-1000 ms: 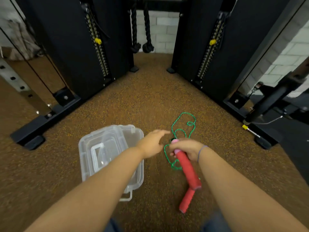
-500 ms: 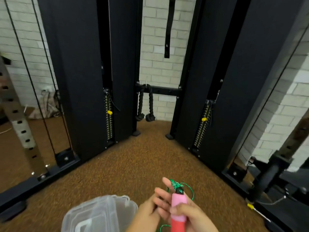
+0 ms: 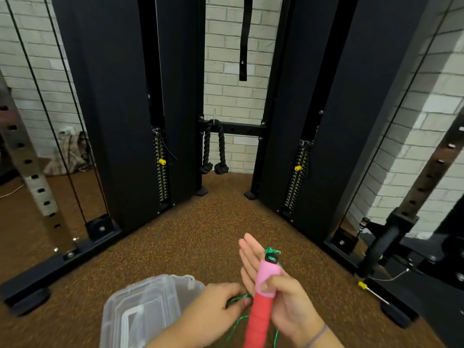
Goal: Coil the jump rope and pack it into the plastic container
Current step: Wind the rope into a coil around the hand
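Even indoor light, hands blurred (slightly) – edges bowed

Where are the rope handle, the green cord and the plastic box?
Handle (image 3: 261,300): head view, on its red wrapped grip below the pink end.
Cord (image 3: 238,298): head view, on the green strand pinched at the left hand's fingertips.
Box (image 3: 140,310): head view, on its clear lid.

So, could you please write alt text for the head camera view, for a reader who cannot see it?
A right hand holds a jump rope's pink handle upright while the left hand pinches its green cord. A clear plastic container sits on the brown gym floor, with black cable machines behind.
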Tool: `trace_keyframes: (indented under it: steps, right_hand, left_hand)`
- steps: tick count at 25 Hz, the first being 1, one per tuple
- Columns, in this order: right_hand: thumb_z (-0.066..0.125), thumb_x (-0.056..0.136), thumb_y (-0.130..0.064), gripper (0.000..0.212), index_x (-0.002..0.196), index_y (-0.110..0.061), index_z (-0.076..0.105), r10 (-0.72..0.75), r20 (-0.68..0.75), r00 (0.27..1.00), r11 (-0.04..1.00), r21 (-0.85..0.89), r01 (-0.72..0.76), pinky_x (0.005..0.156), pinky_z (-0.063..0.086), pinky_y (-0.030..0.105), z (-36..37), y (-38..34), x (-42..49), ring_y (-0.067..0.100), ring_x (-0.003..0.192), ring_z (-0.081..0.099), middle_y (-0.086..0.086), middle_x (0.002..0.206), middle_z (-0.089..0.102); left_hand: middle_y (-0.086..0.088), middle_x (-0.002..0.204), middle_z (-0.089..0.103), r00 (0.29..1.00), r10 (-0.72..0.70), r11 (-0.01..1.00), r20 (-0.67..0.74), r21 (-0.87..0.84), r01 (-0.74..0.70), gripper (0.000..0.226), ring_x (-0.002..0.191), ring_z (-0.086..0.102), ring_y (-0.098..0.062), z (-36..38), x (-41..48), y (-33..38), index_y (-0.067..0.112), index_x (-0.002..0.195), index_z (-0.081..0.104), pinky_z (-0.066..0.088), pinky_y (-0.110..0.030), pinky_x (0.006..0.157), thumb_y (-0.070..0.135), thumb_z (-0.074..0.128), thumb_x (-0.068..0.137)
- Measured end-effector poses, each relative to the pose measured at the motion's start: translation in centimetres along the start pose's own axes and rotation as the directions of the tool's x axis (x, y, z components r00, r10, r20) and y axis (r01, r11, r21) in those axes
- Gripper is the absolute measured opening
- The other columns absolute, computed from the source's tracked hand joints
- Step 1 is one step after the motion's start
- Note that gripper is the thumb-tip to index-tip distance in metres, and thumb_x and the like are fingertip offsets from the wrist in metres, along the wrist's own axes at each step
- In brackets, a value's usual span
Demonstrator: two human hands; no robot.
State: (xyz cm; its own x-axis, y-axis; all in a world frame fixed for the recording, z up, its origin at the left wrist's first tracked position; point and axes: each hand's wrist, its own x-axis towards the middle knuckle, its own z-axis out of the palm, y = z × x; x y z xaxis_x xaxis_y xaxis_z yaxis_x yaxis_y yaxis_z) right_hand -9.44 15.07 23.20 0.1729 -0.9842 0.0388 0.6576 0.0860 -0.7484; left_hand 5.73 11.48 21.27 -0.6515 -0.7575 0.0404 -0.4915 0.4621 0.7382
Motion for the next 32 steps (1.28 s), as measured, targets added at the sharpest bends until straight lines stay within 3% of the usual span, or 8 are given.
trace_keyframes:
  steps: [5,9,13,15,18,24,29,32]
  right_hand:
    - [0.059,0.04,0.003,0.08,0.119,-0.011,0.066,0.005,-0.041,0.999,0.984,-0.179,-0.012,0.12,0.014,0.039,-0.6,-0.1,-0.8,0.02,0.14,0.033,-0.001,0.135,0.058]
    - [0.064,0.044,0.003,0.083,0.125,-0.014,0.061,0.053,-0.038,0.998,0.94,-0.336,-0.063,0.118,0.021,0.033,-1.2,0.0,-0.9,0.009,0.133,0.043,-0.002,0.135,0.058]
    - [0.059,0.05,0.01,0.088,0.131,-0.022,0.053,0.194,-0.013,0.981,0.831,-0.529,-0.171,0.083,0.041,0.026,-1.5,1.4,-0.8,0.009,0.115,0.053,-0.004,0.13,0.061]
    - [0.06,0.048,0.009,0.077,0.12,-0.019,0.057,0.273,-0.034,0.961,0.784,-0.572,-0.243,0.073,0.046,0.022,-1.5,2.1,-1.0,0.01,0.095,0.061,-0.005,0.112,0.07]
    - [0.055,0.059,0.015,0.069,0.118,-0.02,0.054,0.445,-0.022,0.895,0.776,-0.49,-0.398,0.081,0.055,0.029,-0.9,2.1,-1.5,0.02,0.09,0.071,0.003,0.105,0.073]
    - [0.074,0.062,-0.028,0.061,0.122,-0.026,0.063,0.59,0.176,0.788,0.775,-0.396,-0.492,0.083,0.056,0.027,0.1,0.8,-1.8,0.018,0.095,0.071,0.002,0.112,0.072]
    - [0.063,0.056,-0.027,0.073,0.127,-0.011,0.057,0.551,0.298,0.78,0.831,-0.283,-0.479,0.103,0.044,0.034,0.2,0.1,-1.9,0.019,0.114,0.062,0.005,0.116,0.07]
    - [0.062,0.057,-0.03,0.068,0.121,-0.007,0.061,0.512,0.349,0.785,0.857,-0.272,-0.438,0.102,0.044,0.034,0.5,0.5,-1.9,0.019,0.112,0.063,0.005,0.113,0.071]
  left_hand:
    - [0.015,0.053,0.051,0.994,0.085,0.993,-0.07,0.084,-0.079,0.02,0.054,0.045,-0.003,-1.7,-0.9,-0.1,0.033,0.072,0.06,0.036,-0.023,0.056,0.052,0.059,0.076]
    - [0.009,0.061,0.047,0.963,0.194,0.981,-0.189,0.062,-0.185,0.018,0.056,0.041,-0.005,-2.7,-1.4,0.6,0.029,0.08,0.058,0.032,-0.021,0.056,0.046,0.058,0.083]
    - [0.006,0.073,0.054,0.934,0.263,0.965,-0.243,0.053,-0.258,0.018,0.065,0.046,-0.004,-3.0,-1.6,1.0,0.035,0.079,0.058,0.036,-0.018,0.062,0.052,0.054,0.081]
    - [0.01,0.079,0.059,0.927,0.236,0.97,-0.291,0.007,-0.244,0.017,0.072,0.054,-0.005,-3.2,-1.4,1.0,0.037,0.076,0.06,0.043,-0.021,0.066,0.053,0.058,0.077]
    - [0.006,0.079,0.063,0.896,0.165,0.974,-0.412,-0.073,-0.213,0.018,0.072,0.061,-0.011,-3.5,-1.3,0.7,0.029,0.072,0.068,0.049,-0.024,0.066,0.046,0.069,0.07]
    - [0.018,0.088,0.076,0.91,-0.083,0.888,-0.405,-0.444,-0.117,0.012,0.099,0.064,0.003,-2.8,-0.2,0.5,0.027,0.067,0.076,0.044,-0.02,0.092,0.015,0.074,0.071]
    - [0.007,0.076,0.075,0.842,-0.209,0.865,-0.497,-0.496,-0.078,0.025,0.072,0.062,-0.002,-3.0,0.7,1.0,0.018,0.077,0.077,0.045,-0.013,0.069,0.038,0.066,0.068]
    - [0.014,0.064,0.072,0.837,-0.271,0.863,-0.475,-0.505,-0.008,0.016,0.064,0.06,0.005,-2.4,0.9,0.8,0.021,0.076,0.075,0.045,-0.017,0.069,0.03,0.064,0.082]
